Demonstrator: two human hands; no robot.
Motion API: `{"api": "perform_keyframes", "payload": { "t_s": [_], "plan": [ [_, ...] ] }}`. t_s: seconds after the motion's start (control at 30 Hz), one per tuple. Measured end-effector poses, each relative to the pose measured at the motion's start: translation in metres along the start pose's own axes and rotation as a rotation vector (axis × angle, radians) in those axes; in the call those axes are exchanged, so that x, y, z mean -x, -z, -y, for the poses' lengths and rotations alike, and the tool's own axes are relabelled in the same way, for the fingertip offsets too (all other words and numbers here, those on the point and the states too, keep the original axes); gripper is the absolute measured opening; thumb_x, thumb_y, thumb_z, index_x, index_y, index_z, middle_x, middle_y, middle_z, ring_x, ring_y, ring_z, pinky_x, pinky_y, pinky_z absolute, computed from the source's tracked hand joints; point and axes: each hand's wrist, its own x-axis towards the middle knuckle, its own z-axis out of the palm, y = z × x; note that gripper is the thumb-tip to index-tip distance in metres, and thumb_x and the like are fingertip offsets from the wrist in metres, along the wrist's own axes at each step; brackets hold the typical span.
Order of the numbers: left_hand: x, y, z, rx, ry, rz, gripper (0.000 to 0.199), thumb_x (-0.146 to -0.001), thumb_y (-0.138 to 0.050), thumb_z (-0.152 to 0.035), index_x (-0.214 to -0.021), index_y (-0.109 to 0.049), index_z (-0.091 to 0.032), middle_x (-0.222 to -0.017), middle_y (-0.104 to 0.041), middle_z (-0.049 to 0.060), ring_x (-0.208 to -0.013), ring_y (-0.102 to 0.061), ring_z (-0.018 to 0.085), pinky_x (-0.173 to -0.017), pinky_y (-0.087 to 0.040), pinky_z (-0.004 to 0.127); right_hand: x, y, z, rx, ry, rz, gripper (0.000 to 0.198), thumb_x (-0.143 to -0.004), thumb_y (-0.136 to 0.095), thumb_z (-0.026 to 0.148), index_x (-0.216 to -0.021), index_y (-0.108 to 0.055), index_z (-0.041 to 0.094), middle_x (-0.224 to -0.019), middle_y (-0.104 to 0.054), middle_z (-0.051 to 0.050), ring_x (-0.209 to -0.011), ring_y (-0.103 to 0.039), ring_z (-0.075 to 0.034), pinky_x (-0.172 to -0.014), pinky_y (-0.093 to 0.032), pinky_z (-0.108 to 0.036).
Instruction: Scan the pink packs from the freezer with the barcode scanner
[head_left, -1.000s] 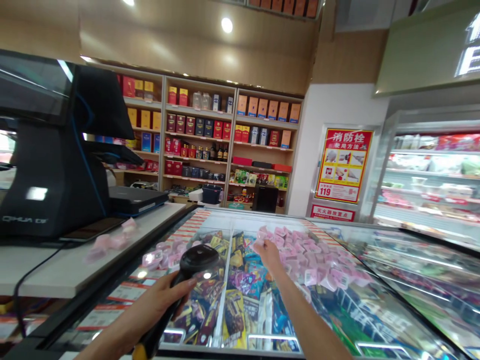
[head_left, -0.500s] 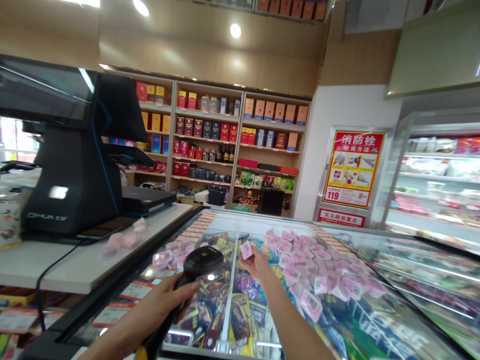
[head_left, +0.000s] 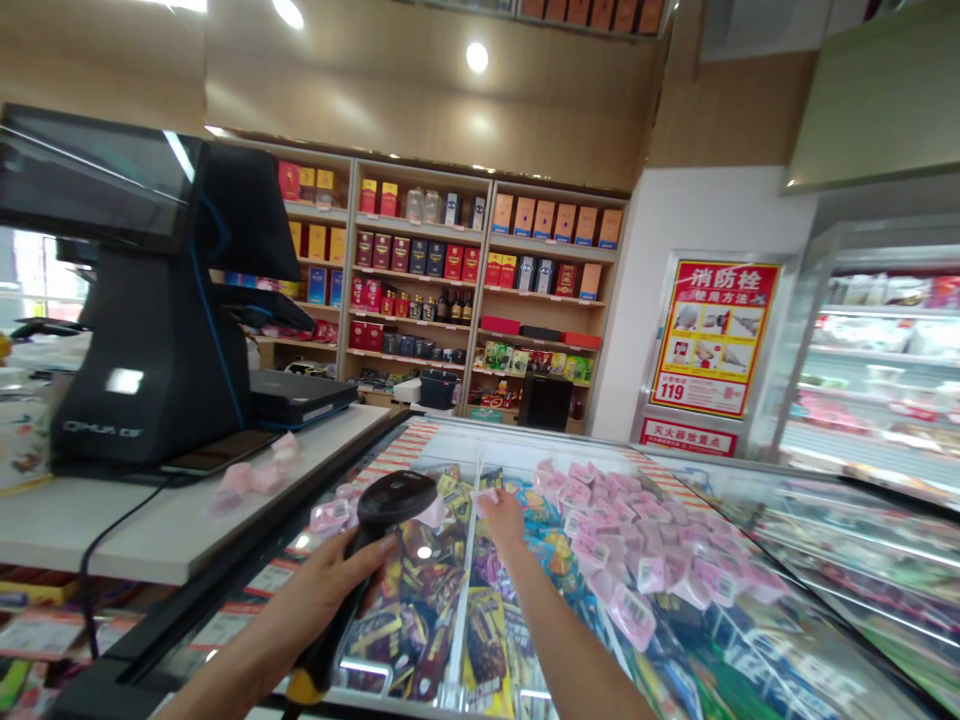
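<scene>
Scanner point(head_left: 396, 496) is gripped, left hand point(head_left: 341, 582) fingers wrapped round; pink pack point(head_left: 486, 495) is pinched by right hand point(head_left: 505, 520) fingertips, well inside freezer's point(head_left: 510, 438) left edge. Pack best kept square to scanner, uncovered.

Round ceiling downlights point(head_left: 477, 57) shine brightly — glare spots the freezer's glass top point(head_left: 517, 442) and streaks the checkout monitor point(head_left: 97, 170). The refrigerated display case point(head_left: 885, 350) at right looks overexposed and soft, edges stretched wide-angle.

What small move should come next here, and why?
Probably bring the pink pack in the right hand closer to the scanner: the left hand grips the scanner by its handle, and a gap shows between pack and scanner.
</scene>
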Motion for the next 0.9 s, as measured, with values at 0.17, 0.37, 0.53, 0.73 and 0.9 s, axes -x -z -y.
{"api": "perform_keyframes", "payload": {
  "t_s": [0.17, 0.37, 0.53, 0.73, 0.9],
  "plan": [
    [-0.001, 0.008, 0.007, -0.028, 0.009, -0.045, 0.036, -0.060, -0.052, -0.055, -0.056, -0.048, -0.019, -0.042, -0.044, -0.006, -0.041, -0.039, 0.009, -0.044, -0.032, 0.022, 0.013, -0.035, 0.000, 0.488, 0.215, 0.010, 0.019, -0.060, -0.054, 0.021, -0.078, -0.057, 0.021, -0.077, -0.061, -0.004, -0.076, -0.055, -0.019, -0.069, -0.037, -0.028],
    [-0.004, 0.023, 0.016, -0.113, -0.011, -0.072, 0.032, -0.062, -0.055, -0.049, -0.057, -0.048, -0.018, -0.044, -0.045, -0.006, -0.044, -0.040, 0.009, -0.045, -0.031, 0.020, 0.026, -0.071, 0.006, 0.618, 0.291, 0.074, 0.039, -0.063, -0.049, 0.017, -0.102, -0.053, 0.015, -0.096, -0.060, -0.008, -0.091, -0.053, -0.020, -0.079, -0.036, -0.028],
    [-0.003, 0.010, 0.010, -0.063, 0.026, -0.009, 0.033, -0.060, -0.054, -0.051, -0.057, -0.051, -0.019, -0.045, -0.047, -0.006, -0.042, -0.041, 0.009, -0.045, -0.033, 0.021, 0.020, -0.048, 0.014, 0.696, 0.351, 0.091, 0.046, -0.064, -0.049, 0.018, -0.110, -0.049, 0.014, -0.101, -0.059, -0.007, -0.092, -0.054, -0.017, -0.081, -0.038, -0.025],
    [-0.010, -0.017, 0.016, -0.098, 0.020, 0.047, 0.038, -0.058, -0.053, -0.056, -0.051, -0.047, -0.019, -0.038, -0.044, -0.007, -0.040, -0.041, 0.010, -0.043, -0.032, 0.021, 0.013, 0.049, 0.032, 0.972, 0.404, -0.022, 0.039, -0.067, -0.049, 0.019, -0.104, -0.053, 0.014, -0.103, -0.058, -0.008, -0.098, -0.050, -0.018, -0.085, -0.035, -0.026],
    [-0.012, -0.033, 0.016, -0.089, -0.028, 0.146, 0.036, -0.063, -0.050, -0.054, -0.055, -0.044, -0.019, -0.042, -0.045, -0.007, -0.042, -0.040, 0.008, -0.045, -0.031, 0.020, 0.014, 0.119, 0.044, 1.305, 0.286, -0.155, 0.029, -0.069, -0.048, 0.024, -0.096, -0.057, 0.015, -0.096, -0.060, -0.012, -0.095, -0.051, -0.026, -0.076, -0.039, -0.035]
  ]
}}
